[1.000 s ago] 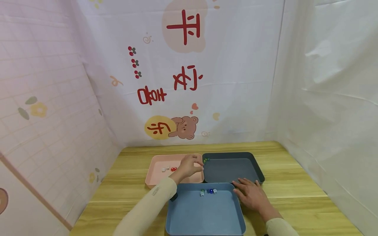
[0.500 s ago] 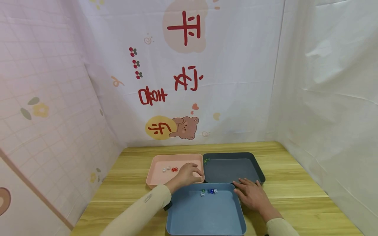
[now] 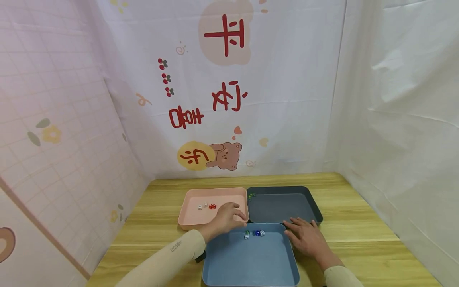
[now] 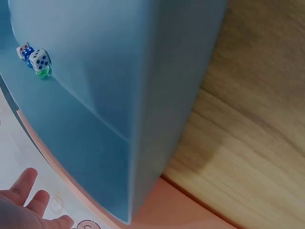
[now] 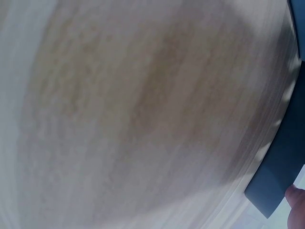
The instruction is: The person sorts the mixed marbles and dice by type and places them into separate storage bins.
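Observation:
My left hand [image 3: 225, 218] hovers where the pink tray [image 3: 190, 217] meets the blue tray [image 3: 251, 265], its fingers loosely bent and holding nothing. Just beyond its fingertips, in the blue tray, are a white die [image 3: 246, 236], a green die [image 4: 44, 72] partly behind it, and blue dice [image 3: 257, 233] beside another white die [image 3: 262, 233]. My right hand [image 3: 305, 236] is spread, fingertips at the near wall of the dark grey tray [image 3: 283, 207] and thumb by the blue tray's right corner. In the right wrist view a fingertip [image 5: 294, 196] overlaps the dark tray's edge.
Red dice [image 3: 212, 206] and two white dice [image 3: 200, 207] lie in the pink tray. Small green dice [image 3: 252, 195] sit in the dark tray's far left corner. The trays stand close together on a wooden table [image 3: 358, 239], with printed white cloth [image 3: 287, 99] hanging behind.
My left hand has moved back from near the dark tray's left wall, across the pink tray, toward the blue tray's far edge. Its finger and thumb stay apart. The right hand stays in place.

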Demonstrator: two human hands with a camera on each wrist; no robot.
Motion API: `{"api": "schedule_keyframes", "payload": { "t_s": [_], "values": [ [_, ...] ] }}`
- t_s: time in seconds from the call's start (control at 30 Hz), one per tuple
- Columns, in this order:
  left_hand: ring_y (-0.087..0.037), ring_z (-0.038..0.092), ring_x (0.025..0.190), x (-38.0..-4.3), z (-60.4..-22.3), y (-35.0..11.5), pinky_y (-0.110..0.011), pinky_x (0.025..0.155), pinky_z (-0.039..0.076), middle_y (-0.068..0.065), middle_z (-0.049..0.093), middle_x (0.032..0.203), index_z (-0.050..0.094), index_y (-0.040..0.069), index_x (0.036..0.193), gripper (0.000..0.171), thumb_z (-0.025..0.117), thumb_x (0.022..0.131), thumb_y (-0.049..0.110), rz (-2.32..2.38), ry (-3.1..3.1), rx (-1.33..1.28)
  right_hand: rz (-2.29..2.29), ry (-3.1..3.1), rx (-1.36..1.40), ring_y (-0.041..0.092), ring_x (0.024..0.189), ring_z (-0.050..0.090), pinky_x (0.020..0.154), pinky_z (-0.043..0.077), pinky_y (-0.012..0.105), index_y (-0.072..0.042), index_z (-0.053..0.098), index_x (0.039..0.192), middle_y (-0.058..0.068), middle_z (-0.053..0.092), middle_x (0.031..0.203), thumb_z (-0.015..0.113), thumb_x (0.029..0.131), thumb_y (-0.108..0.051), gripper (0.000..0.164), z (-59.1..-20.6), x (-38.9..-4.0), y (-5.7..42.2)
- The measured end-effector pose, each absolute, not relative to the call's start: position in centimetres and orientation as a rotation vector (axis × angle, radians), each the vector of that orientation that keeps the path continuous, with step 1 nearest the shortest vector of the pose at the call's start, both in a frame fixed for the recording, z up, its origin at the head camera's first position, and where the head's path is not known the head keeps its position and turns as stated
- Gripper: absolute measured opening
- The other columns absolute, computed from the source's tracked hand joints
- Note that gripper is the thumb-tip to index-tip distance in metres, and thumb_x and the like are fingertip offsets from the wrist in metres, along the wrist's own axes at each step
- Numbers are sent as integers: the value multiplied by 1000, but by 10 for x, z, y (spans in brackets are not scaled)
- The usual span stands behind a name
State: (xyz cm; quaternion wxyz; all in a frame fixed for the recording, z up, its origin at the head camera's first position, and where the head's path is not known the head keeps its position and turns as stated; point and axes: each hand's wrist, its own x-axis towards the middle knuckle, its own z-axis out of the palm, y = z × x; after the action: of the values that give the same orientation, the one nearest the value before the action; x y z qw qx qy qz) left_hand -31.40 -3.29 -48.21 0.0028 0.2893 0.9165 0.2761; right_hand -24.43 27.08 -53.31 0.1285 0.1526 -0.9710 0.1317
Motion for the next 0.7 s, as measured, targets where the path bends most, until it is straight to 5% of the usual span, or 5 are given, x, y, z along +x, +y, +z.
{"api": "schedule_keyframes", "payload": {
  "t_s": [0.7],
  "values": [
    [-30,33,123,-302,-484,-34,-58,99,15,-11,49,126,72,27,85,14,75,72,34,478,2920,1131,388,-2815,445,35,120,42,93,19,66,-21,57,125,9,52,127,47,91,-45,43,-534,-243,271]
  ]
}}
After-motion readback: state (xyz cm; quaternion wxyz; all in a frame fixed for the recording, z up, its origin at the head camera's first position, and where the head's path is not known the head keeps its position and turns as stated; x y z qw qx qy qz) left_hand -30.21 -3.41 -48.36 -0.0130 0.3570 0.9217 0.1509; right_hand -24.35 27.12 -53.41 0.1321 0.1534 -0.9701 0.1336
